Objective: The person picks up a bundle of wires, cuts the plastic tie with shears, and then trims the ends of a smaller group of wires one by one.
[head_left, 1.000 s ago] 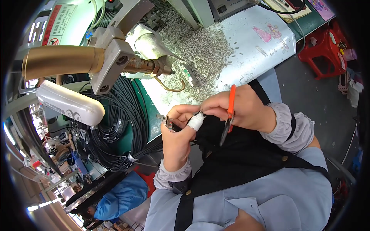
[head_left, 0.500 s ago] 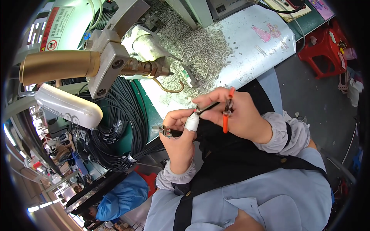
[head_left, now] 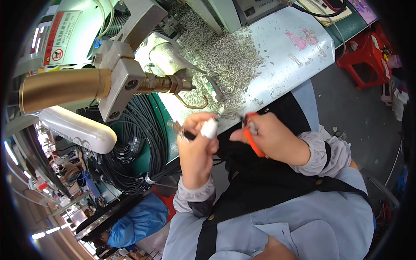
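My left hand is closed on a cable connector, its silvery metal end sticking out on the left beside a short black part. White tape wraps my left thumb. Motion blurs whatever lies at these fingertips. My right hand grips a small pair of pliers with orange handles; their jaws are smeared by motion. A gap lies between the two hands, both over the near edge of the white board.
Countless small metal pins are heaped on the white board. A brass-coloured soldering tool hangs above at the left. Coiled black cables lie below it, near a white lamp. A red stool stands right; a person in blue sits lower left.
My hands have come apart. The right hand with the pliers has moved slightly away and the pliers have tilted. The thin black piece seen between the hands no longer shows.
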`<state>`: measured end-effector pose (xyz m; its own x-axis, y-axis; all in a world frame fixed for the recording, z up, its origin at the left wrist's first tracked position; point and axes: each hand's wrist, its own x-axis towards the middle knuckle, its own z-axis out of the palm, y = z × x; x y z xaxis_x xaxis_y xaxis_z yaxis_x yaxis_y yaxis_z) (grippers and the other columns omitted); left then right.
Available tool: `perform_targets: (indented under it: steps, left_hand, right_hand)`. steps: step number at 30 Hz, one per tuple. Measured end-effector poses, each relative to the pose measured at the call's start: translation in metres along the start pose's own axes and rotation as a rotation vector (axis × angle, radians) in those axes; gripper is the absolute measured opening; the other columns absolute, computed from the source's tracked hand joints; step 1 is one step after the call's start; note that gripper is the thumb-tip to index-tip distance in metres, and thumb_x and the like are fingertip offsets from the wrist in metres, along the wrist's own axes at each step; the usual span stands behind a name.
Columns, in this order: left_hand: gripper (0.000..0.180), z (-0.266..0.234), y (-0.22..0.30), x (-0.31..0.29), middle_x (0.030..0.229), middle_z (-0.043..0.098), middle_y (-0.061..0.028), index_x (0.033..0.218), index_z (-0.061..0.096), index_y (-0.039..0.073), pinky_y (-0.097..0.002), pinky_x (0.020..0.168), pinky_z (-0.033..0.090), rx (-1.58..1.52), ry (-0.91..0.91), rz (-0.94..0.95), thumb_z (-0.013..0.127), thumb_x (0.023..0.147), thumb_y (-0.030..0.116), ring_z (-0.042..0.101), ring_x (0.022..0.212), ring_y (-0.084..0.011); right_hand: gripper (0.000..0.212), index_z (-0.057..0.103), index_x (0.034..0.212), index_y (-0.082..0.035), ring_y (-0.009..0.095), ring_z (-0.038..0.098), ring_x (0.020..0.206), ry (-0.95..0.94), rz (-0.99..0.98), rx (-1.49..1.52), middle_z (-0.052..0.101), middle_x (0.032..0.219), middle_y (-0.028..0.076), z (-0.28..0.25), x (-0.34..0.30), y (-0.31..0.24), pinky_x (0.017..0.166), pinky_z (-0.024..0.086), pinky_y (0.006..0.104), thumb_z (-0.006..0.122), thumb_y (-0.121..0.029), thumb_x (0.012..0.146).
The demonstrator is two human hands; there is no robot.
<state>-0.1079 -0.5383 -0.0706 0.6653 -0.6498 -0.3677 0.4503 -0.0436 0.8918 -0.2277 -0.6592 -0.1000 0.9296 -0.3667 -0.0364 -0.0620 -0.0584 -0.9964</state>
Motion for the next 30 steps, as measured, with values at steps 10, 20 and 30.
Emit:
perform_targets:
  steps: [10,20,30]
  left_hand:
    - [0.014,-0.01,0.012,0.048,0.061,0.041,0.0023,0.093,0.051,0.002,-0.0176,0.036,0.017,-0.119,-0.091,-0.135,0.056,0.082,0.009,0.027,0.042,-0.0028]
    - [0.024,-0.011,0.016,0.048,0.062,0.041,0.0018,0.098,0.05,-0.002,-0.0183,0.037,0.016,-0.049,-0.078,-0.149,0.058,0.084,0.016,0.026,0.043,-0.0035]
    - [0.018,-0.009,0.017,0.048,0.064,0.044,0.0007,0.095,0.05,-0.003,-0.0179,0.038,0.019,-0.013,-0.044,-0.124,0.056,0.081,0.007,0.027,0.044,-0.0032]
  right_hand:
    - [0.017,0.05,0.082,0.002,0.008,0.046,0.041,0.137,0.165,0.105,0.048,0.052,0.003,-0.012,0.065,-0.016,0.04,0.039,0.0221,0.051,-0.014,0.085]
    - [0.018,0.048,0.077,0.002,0.009,0.046,0.042,0.204,0.006,-0.009,0.046,0.051,0.005,-0.007,0.072,-0.003,0.039,0.034,0.0245,0.052,-0.015,0.085]
    - [0.015,0.049,0.08,0.0,0.006,0.043,0.043,0.202,0.009,0.067,0.045,0.052,0.001,-0.005,0.07,-0.004,0.04,0.034,0.023,0.054,-0.014,0.084]
